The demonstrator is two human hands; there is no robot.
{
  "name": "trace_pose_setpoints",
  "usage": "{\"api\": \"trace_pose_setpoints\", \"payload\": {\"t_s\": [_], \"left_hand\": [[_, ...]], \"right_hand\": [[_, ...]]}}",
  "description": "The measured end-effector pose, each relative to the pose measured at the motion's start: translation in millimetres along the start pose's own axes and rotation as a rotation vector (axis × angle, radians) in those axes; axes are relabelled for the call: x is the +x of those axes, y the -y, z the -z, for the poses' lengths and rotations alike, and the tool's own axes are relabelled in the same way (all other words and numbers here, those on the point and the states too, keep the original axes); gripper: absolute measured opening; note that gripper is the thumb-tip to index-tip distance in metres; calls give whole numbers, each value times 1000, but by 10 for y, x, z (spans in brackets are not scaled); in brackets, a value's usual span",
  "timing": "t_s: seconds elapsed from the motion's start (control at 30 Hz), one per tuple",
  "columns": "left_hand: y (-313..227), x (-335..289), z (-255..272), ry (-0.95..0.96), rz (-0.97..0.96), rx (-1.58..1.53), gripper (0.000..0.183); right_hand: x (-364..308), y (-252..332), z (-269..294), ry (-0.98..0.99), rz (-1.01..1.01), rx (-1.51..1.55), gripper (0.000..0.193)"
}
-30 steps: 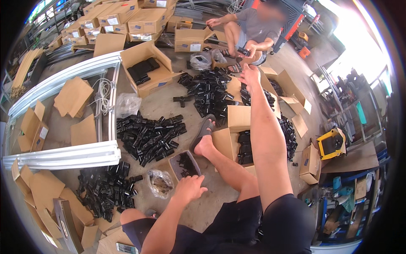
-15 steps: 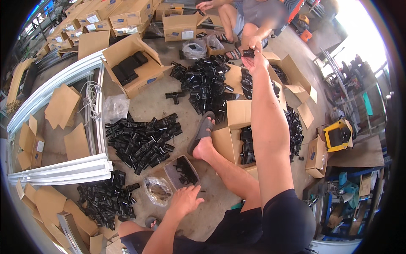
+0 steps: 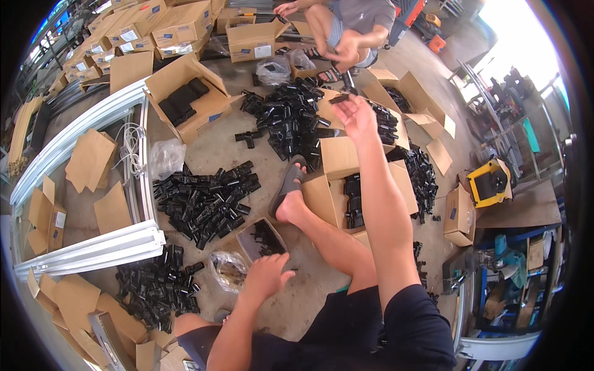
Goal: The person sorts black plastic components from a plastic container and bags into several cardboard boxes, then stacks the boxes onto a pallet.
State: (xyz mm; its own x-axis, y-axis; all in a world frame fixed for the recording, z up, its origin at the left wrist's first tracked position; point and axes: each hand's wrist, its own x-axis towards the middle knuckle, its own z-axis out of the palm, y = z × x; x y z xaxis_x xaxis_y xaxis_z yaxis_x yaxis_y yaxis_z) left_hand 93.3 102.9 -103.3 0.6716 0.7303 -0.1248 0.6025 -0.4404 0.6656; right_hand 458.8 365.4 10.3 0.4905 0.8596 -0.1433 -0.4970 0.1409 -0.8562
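Partly behind R arm: fittings, prob.

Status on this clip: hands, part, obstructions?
Left hand beside box of small black parts. Right hand outstretched, black piece at its fingers, grip unclear. Right forearm hides part of open carton.

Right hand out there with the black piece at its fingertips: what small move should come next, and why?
I'd probably draw the right hand in over the open carton beside its forearm: it holds the black piece clear of the co-worker's hand, and black parts already sit inside that carton.
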Motion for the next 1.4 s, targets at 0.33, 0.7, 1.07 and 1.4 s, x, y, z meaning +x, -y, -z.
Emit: {"api": "trace_pose_setpoints", "payload": {"t_s": [0.33, 0.7, 1.07, 1.4], "left_hand": [[-386, -243, 176, -370, 95, -1121, 52], [-322, -793, 101, -725, 260, -1504, 30], [-199, -955, 109, -729, 321, -1498, 38], [-80, -1159, 91, -564, 358, -1283, 38]], "right_hand": [[-3024, -783, 251, 378, -338, 380, 24], [-4125, -1626, 208, 527, -564, 116, 29], [-3855, -1519, 250, 543, -440, -69, 27], [-3779, -1435, 21, 858, 330, -786, 32]]}}
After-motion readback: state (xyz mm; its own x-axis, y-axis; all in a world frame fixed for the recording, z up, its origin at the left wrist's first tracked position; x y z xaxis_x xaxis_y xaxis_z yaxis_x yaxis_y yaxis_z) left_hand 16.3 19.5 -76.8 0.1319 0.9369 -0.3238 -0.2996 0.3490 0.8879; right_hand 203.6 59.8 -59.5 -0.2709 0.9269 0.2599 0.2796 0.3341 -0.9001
